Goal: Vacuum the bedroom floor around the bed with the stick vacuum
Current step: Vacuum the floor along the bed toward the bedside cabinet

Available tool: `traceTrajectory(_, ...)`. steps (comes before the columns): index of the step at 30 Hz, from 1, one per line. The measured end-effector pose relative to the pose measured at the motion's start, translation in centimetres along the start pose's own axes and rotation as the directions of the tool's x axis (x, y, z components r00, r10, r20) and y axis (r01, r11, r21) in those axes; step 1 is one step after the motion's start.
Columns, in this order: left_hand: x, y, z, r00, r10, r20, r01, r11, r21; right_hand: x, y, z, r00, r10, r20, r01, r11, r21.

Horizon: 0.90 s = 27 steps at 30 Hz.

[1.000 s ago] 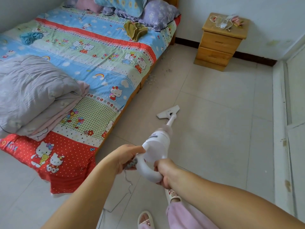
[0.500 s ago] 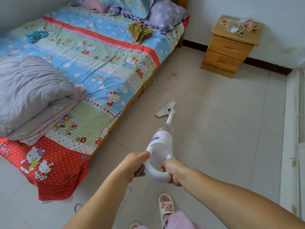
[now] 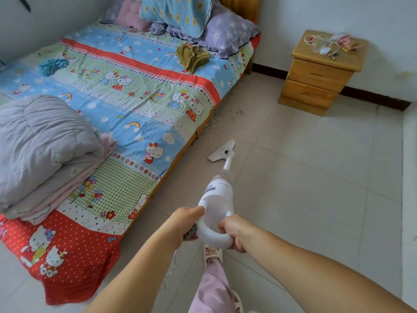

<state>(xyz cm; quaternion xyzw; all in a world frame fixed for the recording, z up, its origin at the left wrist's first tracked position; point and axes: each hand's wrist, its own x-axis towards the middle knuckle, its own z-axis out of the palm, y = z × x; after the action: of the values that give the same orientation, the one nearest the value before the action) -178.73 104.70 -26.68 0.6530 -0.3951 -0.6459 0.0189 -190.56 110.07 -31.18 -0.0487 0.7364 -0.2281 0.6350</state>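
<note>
I hold a white stick vacuum [image 3: 217,197] by its loop handle with both hands. My left hand [image 3: 185,224] grips the left side of the loop, my right hand [image 3: 233,232] the right side. Its flat white floor head [image 3: 221,151] rests on the tiled floor [image 3: 304,188] close to the bed's wooden side rail. The bed [image 3: 126,105] with a cartoon-cat sheet fills the left half of the view. Dust and crumbs [image 3: 237,111] lie on the floor beyond the head, along the bed near the headboard end.
A wooden two-drawer nightstand [image 3: 316,80] with cables on top stands against the back wall. A folded grey quilt [image 3: 42,143] and pillows [image 3: 225,30] lie on the bed. My slippered foot [image 3: 212,254] and pink trouser leg are below the handle. A thin cord [image 3: 173,265] hangs down.
I have stepped forward along the bed. The vacuum head has slid ahead on the floor toward the nightstand end, nearer the crumbs. Both hands keep their grip.
</note>
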Motion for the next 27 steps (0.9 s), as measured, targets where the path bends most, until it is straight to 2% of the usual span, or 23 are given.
traceTrajectory(8, 5.5, 6.8, -1.6, 0.999, -0.045, 0.005, 0.044, 0.992, 0.120, 3.4, -6.8, 0.4, 0.998, 0.068, 0.002, -0.068, 0.996, 0.049)
traceTrajectory(18, 10.8, 14.2, -4.6, 0.995, -0.089, 0.038, 0.078, 0.973, 0.217, 6.3, -14.2, 1.7, 0.995, 0.091, 0.038, -0.097, 0.976, 0.197)
traceTrajectory(27, 13.4, 16.0, -4.3, 0.996, -0.077, 0.047, 0.065, 0.973, 0.221, 7.9, -17.1, 0.6, 0.996, 0.089, -0.003, -0.088, 0.986, 0.141)
